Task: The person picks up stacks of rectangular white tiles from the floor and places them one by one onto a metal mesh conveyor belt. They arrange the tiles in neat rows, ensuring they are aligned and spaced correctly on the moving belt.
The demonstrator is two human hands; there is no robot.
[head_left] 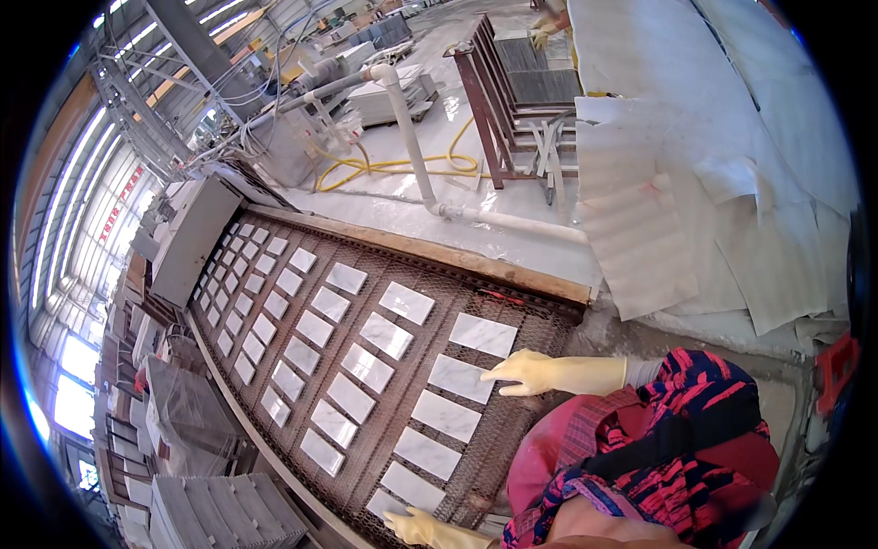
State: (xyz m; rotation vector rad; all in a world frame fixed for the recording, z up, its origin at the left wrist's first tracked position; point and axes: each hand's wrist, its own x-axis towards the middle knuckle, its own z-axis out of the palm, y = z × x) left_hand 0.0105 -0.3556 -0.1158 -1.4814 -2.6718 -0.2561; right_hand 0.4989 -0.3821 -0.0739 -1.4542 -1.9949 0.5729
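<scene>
Lying partly under the right hand, loosely open, is one tile. Another tile lies by the left hand, grip unclear.

White tiles, grey-veined; pale yellow gloves; pink-and-navy patterned sleeve.

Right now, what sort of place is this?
Probably a stone or tile workshop: grey-veined white tiles lie in rows on what looks like a mesh conveyor, with stacked slabs beyond.
</scene>
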